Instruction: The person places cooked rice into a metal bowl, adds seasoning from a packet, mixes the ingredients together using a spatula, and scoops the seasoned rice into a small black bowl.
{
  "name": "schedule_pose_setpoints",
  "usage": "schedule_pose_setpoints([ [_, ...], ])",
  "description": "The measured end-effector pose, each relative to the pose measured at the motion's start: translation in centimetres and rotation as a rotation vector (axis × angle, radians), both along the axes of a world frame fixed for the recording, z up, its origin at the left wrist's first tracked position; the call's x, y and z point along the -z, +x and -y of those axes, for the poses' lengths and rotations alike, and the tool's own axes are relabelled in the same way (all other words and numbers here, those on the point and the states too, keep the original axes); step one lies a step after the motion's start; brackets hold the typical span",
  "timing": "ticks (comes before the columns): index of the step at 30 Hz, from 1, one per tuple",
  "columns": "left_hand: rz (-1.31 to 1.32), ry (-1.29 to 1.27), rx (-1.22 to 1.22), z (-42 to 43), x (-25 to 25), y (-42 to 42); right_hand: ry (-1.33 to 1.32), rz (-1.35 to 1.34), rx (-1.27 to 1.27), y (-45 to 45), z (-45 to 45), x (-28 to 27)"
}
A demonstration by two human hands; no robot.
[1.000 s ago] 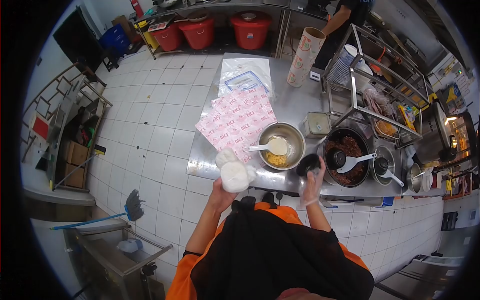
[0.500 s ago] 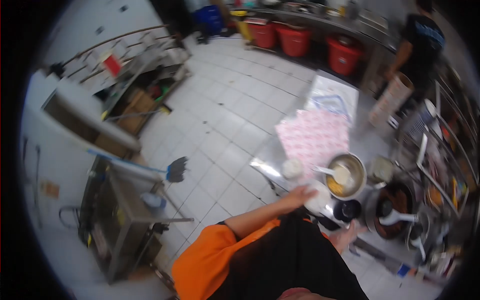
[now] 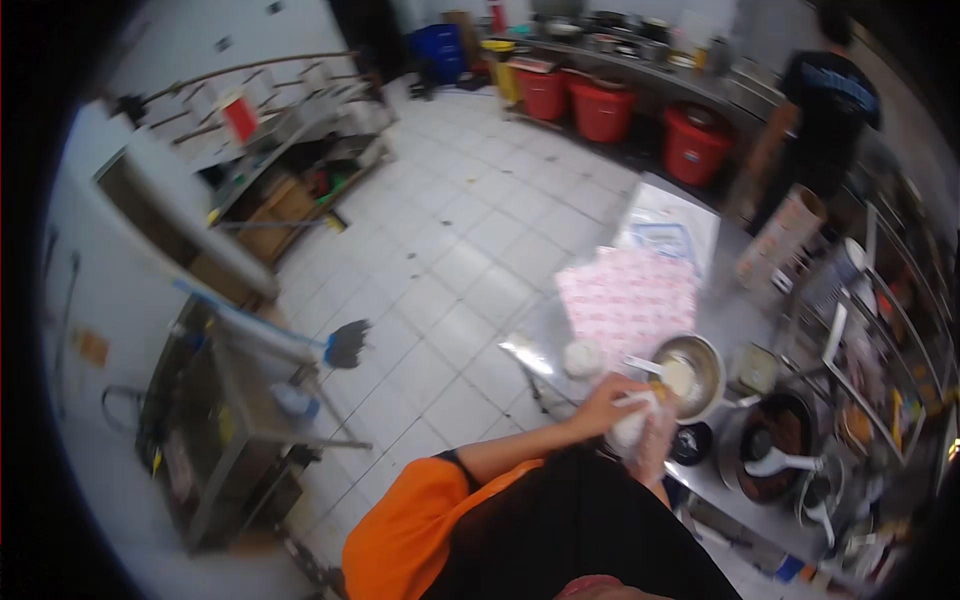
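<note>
Both my hands meet over the near edge of the steel table. My left hand (image 3: 603, 408) is closed on a soft-looking white round thing (image 3: 627, 430), possibly wrapped in thin film; blur hides what it is. Against its right side lies my right hand (image 3: 655, 442), fingers up near its top, and it looks paler, perhaps gloved. Just beyond them stands a metal bowl (image 3: 712, 398) with a white scoop (image 3: 680, 377) in it. Another white round thing (image 3: 583, 357) sits on the table to the left, beside pink-printed sheets (image 3: 635, 300).
At the right are a dark pot (image 3: 735, 455) with a white ladle (image 3: 785, 461), a square container (image 3: 757, 368) and a metal rack (image 3: 865, 345). A person in black (image 3: 825, 95) stands at the back right. Red bins (image 3: 697, 150) line the far counter. A mop (image 3: 347, 343) is at left.
My right hand has come up from the table's near edge to the white round thing. My left hand has moved slightly down with it, and the whole view has shifted a little.
</note>
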State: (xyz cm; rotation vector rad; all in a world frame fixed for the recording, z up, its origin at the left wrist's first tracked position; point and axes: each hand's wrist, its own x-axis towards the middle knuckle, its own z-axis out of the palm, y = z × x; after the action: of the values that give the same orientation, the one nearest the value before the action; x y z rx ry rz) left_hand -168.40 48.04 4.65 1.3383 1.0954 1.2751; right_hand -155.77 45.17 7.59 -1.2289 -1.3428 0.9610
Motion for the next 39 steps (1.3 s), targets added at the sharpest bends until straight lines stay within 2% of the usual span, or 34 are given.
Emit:
schedule_pose_setpoints([
  [2, 0.116, -0.058, 0.006, -0.2, -0.4, -1.0, 0.003, -0.060, -0.071, 1.0, -0.3, 3.3],
  [3, 0.363, -0.357, 0.030, 0.2, -2.5, -1.5, -0.037, -0.028, -0.067, 1.1, -0.5, 3.2],
  [5, 0.232, -0.242, -0.045, 0.3, -1.0, -1.6, -0.099, -0.250, 0.000, 1.0, -0.5, 3.2],
  [6, 0.198, -0.325, -0.032, 1.0, -2.1, -1.8, -0.115, -0.385, 0.041, 1.1, -0.6, 3.1],
  [7, 0.353, -0.397, 0.033, 1.3, -1.2, -1.8, -0.112, -0.475, 0.077, 1.1, -0.9, 3.1],
  [8, 0.504, -0.475, 0.081, 1.6, -0.3, -1.6, -0.094, -0.312, 0.123, 1.4, -1.1, 2.4],
  [10, 0.586, -0.500, 0.143, 1.8, -0.5, -1.1, -0.063, -0.195, 0.082, 1.8, -0.4, -1.1],
  [14, 0.627, -0.571, 0.266, 1.8, -0.2, -1.5, -0.062, -0.387, -0.127, 2.2, 0.0, -0.8],
  [17, 0.682, -0.607, 0.338, 1.3, -0.2, -1.0, 0.149, 0.153, -0.157, 3.8, -0.1, -2.5],
  [21, 0.899, -0.644, 0.372, 1.2, -3.3, -0.1, 0.054, 0.110, -0.088, 3.4, 0.4, -3.4],
  [24, 0.853, -0.473, 0.388, 0.8, -4.5, 0.5, -0.175, -0.499, -0.052, 2.1, 0.8, -3.4],
  [27, 0.666, -0.251, 0.287, -0.2, -3.8, 0.7, -0.336, -0.781, -0.073, 1.9, 1.0, -1.2],
  [30, 0.633, -0.259, 0.202, -0.3, -4.2, 1.4, -0.247, -0.641, -0.041, 2.5, 1.6, -0.6],
  [33, 0.832, -0.422, 0.237, 1.1, -4.6, 2.6, -0.210, -0.556, -0.125, 3.7, 1.3, 0.3],
  [36, 0.999, -0.714, 0.407, 1.4, -2.3, 2.2, -0.038, -0.128, -0.099, 3.7, 1.2, -0.1],
  [39, 0.924, -0.541, 0.292, 1.5, -3.7, 3.8, -0.451, 0.296, -0.156, 4.3, 1.1, -5.0],
])
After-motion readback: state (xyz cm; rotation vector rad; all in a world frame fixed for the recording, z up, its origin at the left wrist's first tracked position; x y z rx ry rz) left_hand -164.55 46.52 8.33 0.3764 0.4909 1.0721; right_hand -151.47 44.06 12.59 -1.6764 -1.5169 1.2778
